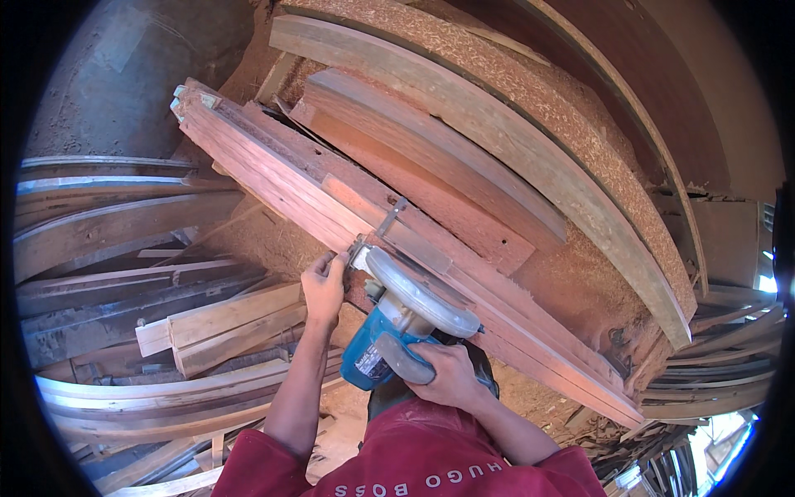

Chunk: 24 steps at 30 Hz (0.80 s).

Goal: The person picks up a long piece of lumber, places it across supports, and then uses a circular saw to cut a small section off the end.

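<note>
A blue circular saw (368, 346) with a grey metal blade guard rests on a long reddish wooden plank (265, 182), which runs from upper left to lower right. My right hand (451, 377) is wrapped round the saw's rear handle. At the saw's front edge, the fingers of my left hand (325, 286) are closed on the front of its base plate, beside the plank's near edge. A metal guide bar (391, 217) reaches from the saw across the plank. The blade itself is hidden under the guard.
Behind the plank lie a thick reddish beam (431, 157) and a long curved-looking grey board (497, 124), with sawdust (580, 286) around them. Stacked timber (124, 306) fills the left side. Short pale blocks (236, 323) lie near my left forearm. More boards (712, 364) lie at right.
</note>
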{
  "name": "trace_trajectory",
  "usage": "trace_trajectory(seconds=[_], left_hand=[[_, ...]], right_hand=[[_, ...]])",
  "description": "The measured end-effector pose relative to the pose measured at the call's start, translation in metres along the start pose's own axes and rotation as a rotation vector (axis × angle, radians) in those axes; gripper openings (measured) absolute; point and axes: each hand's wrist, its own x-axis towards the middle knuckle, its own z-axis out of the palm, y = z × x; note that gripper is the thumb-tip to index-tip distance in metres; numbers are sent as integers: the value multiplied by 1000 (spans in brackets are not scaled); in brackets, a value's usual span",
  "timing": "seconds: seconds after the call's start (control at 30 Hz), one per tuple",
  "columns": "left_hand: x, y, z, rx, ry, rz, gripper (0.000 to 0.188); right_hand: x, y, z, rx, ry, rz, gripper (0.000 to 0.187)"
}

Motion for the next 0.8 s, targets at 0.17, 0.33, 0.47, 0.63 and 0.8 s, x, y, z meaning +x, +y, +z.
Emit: trace_trajectory(seconds=[0.17,0.33,0.47,0.63,0.8], left_hand=[[5,3,-3,-23,-10,0,39],[8,8,-7,-8,-9,18,40],[11,13,-10,9,-9,-2,40],[16,16,-14,8,9,18,38],[20,19,-15,-9,13,19,37]], right_hand=[[6,-3,2,-14,19,-18,47],[11,-7,3,-11,18,-20,47],[15,-8,6,1,-6,3,48],[22,-10,9,-2,4,-7,50],[25,-10,14,-17,8,-4,51]])
